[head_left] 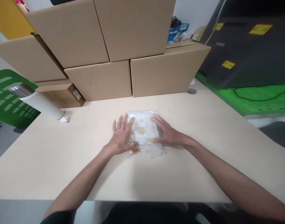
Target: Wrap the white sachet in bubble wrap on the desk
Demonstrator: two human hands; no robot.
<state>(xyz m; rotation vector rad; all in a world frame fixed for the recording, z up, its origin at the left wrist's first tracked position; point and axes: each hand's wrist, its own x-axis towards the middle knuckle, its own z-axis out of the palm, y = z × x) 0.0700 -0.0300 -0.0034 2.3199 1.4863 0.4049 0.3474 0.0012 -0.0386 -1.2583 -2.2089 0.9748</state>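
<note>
Two bare forearms, no sleeves down to the wrists. Left hand [121, 134] and right hand [167, 132]: no gloves, no rings, no watch or wristband visible. Fingers slim, nails short, unpainted as far as blur allows. Dark sleeve edge [59, 217], prob. a short-sleeved top, shows at the left upper arm near bottom of frame. Dark clothing [142, 214] at bottom centre, details too dim to tell.

Clear plastic packet [144, 129] with pale yellow and orange patches, light beige desk [203, 149], plain brown cardboard boxes [133, 40], white tumbler [38, 101] with silver rim, green slatted chair [7, 99], black machine [249, 49] with yellow labels
</note>
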